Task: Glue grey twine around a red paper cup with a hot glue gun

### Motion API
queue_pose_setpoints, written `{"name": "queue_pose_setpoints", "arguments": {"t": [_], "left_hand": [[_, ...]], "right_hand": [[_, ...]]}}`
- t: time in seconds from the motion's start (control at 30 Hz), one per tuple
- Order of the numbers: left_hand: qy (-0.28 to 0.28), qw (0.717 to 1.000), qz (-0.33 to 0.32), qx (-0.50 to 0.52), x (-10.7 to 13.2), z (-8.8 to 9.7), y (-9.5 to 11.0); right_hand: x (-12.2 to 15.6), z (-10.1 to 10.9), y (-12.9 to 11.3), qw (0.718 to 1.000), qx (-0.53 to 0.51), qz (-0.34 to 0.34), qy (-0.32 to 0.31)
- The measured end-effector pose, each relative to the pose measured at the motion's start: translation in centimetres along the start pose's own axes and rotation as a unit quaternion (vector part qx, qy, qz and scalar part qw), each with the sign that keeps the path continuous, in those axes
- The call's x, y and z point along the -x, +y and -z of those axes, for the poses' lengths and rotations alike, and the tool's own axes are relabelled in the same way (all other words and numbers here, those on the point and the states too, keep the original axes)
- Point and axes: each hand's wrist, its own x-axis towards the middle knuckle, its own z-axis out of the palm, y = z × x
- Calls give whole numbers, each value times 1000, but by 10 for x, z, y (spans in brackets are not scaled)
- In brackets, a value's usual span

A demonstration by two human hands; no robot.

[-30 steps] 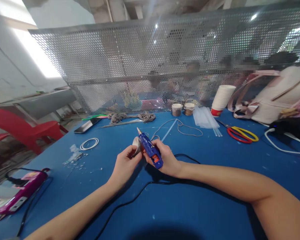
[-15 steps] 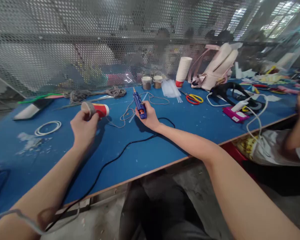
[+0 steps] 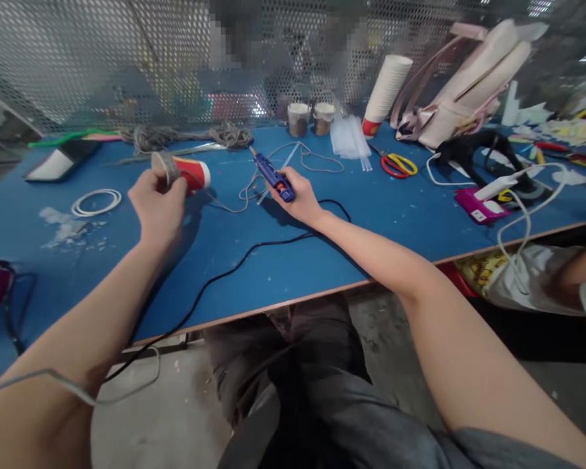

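My left hand (image 3: 157, 207) is closed around a red paper cup (image 3: 195, 173) lying on its side above the table, its base end to the left. Grey cord (image 3: 170, 168) is wrapped round the cup near its base, and a loose strand (image 3: 224, 207) trails off to the right across the tabletop. In my right hand (image 3: 300, 198) is a blue hot glue gun (image 3: 272, 174), its nozzle pointing up and left, toward the back of the table. The glue gun is apart from the cup. A black cable (image 3: 234, 264) runs from beneath my right hand to the table's front edge.
Behind lie grey cord bundles (image 3: 230, 135), two cord-wrapped cups (image 3: 299, 119), clear glue sticks (image 3: 350, 138), scissors (image 3: 395, 164) and stacked paper cups (image 3: 388, 91). A white cord ring (image 3: 96, 203) lies left. To the right are a pink backpack (image 3: 469, 91) and a magenta power strip (image 3: 481, 207).
The view has tilted down, so the table sits higher in the frame. The glue gun's nozzle has turned further left, toward the cup's side. Both hands keep their holds.
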Motion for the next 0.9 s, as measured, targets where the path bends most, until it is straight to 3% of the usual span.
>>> {"name": "queue_pose_setpoints", "arguments": {"t": [0.2,0.5,0.77,0.9], "left_hand": [[-22,997,36,64,10,4,4],[-50,996,67,44,26,17,-2],[-63,992,105,4,29,19,-2],[-85,994,69,-23,30,22,-4]], "right_hand": [[4,7,-11,996,-78,-44,22],[11,7,-11,990,-117,-60,46],[17,17,-20,992,-110,-51,34],[18,16,-24,993,-111,-20,27]]}}
